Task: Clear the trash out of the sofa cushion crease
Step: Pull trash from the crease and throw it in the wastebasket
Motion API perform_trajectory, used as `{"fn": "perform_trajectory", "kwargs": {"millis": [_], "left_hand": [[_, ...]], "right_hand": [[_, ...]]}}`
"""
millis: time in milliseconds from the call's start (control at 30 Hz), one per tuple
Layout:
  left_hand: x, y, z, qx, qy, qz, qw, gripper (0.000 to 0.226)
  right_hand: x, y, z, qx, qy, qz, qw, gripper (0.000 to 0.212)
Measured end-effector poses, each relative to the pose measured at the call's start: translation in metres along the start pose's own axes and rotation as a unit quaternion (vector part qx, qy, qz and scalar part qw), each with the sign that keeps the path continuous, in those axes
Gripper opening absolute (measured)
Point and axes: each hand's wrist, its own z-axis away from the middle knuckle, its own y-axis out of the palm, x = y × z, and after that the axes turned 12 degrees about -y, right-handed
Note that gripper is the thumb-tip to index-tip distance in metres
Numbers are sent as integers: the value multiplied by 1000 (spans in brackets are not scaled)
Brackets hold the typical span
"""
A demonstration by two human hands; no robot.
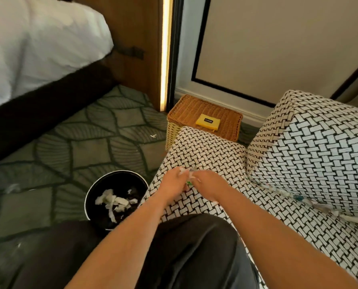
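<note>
A black bin (113,180) on the carpet (86,147) holds white paper bits (113,202). Over the sofa seat (205,151), the left hand (174,183) and right hand (208,184) meet, both curled around scraps of trash (186,173). More trash (299,197) lies in the crease farther right.

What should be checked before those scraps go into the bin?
1. Scraps held between left hand and right hand: ok.
2. Bin open, beside the sofa: ok.
3. Room left in bin: ok, paper covers only part of the bottom.
4. Crease cleared: not ok, trash lies along it.
5. Carpet clean: not ok, a white bit lies there.
6. Grip secure: cannot tell, blurred.
</note>
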Motion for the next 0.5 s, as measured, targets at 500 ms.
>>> {"fn": "perform_trajectory", "kwargs": {"millis": [500], "left_hand": [[78, -169, -2, 13, -134, -160, 978, 25]], "right_hand": [[132, 76, -92, 109, -53, -8, 993, 25]]}}
